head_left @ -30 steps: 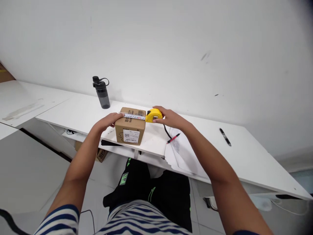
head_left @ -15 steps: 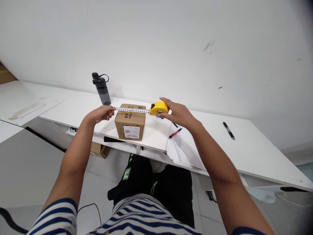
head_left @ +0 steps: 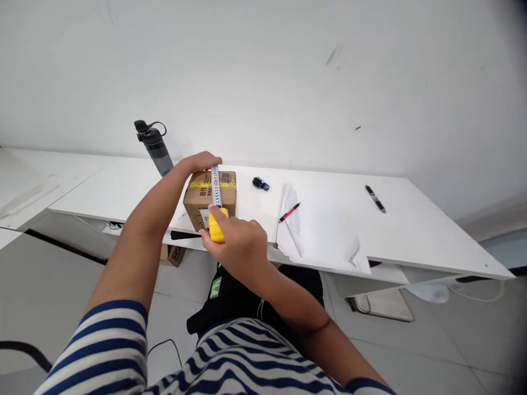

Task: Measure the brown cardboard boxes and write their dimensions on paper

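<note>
A cardboard box [head_left: 193, 198] with yellow tape across its top stands at the front of the white desk. My right hand [head_left: 242, 241] is closed around the yellow case of a tape measure [head_left: 216, 226], held against the box's near side. The white blade runs from the case over the box top, away from me. At the box's far edge my left hand [head_left: 205, 161] pinches the blade's end. Part of the label on the box's front is hidden by the case and my right hand.
Behind the box on the left stands a dark water bottle [head_left: 156, 151]. To the right lie a small dark shiny object [head_left: 261, 183], white paper sheets [head_left: 321, 241] with a red pen [head_left: 290, 212], and a black marker [head_left: 375, 198]. A wall rises behind the desk.
The tape measure has turned from lying left to right across the box to running front to back. My right hand came nearer and left; my left hand moved to the far edge.
</note>
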`<state>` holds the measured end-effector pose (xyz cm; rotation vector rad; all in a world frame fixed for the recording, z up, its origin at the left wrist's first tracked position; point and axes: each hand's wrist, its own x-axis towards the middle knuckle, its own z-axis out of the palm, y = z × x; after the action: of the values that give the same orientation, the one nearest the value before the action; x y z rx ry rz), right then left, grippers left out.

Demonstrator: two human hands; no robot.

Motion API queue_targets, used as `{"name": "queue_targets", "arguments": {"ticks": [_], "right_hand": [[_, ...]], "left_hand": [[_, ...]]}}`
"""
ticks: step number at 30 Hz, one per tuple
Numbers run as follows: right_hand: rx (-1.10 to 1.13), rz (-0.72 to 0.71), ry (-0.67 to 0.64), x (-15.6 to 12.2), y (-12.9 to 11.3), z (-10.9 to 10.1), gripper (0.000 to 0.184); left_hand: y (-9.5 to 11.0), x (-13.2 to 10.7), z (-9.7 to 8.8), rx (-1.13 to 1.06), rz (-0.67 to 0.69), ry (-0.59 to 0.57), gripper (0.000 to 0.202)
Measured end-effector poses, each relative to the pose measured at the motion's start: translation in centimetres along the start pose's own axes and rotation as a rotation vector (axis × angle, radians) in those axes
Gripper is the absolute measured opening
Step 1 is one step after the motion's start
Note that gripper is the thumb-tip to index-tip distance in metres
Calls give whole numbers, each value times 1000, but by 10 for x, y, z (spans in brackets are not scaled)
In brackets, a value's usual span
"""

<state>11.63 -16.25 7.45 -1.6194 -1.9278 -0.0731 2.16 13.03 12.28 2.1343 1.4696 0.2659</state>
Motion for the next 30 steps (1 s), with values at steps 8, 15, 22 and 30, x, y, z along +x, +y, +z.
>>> {"name": "queue_targets", "arguments": {"ticks": [8,15,22,30], "right_hand": [[53,56,-47,43,7,21,73],[107,73,-19,37,13,23,66],[67,92,-79,39,12,17,59],[155,141,125,50,72,-15,62]], "left_hand": [[1,-7,1,193,8,50,48],[22,-39,20,293,218,93,41],[11,-43,23,314,162,175,51],[-2,-66,13,177,0,254,78]]}}
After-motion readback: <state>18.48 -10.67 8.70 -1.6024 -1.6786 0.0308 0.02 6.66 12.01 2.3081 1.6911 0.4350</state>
